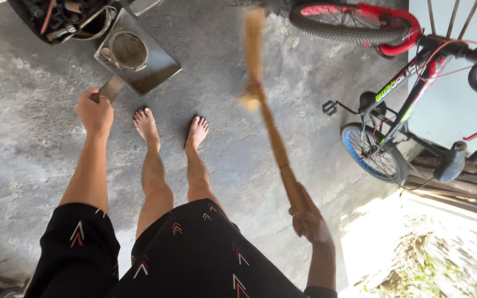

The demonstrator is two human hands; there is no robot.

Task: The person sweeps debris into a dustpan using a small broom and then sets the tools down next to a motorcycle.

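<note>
The left hand (95,113) is closed around the handle of a metal dustpan (139,55) holding dust at 11 o'clock, while the right hand (310,221) grips a broom (269,124) at 5 o'clock.

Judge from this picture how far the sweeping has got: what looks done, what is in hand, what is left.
Done: the dustpan already holds a round lid-like piece and some scraps.
In hand: the left hand grips the dustpan's handle; the right hand holds the broom, blurred and lifted off the concrete floor.
Left: the floor near the bare feet shows no clear litter, so the remainder cannot be judged; the pan is not emptied.
</note>
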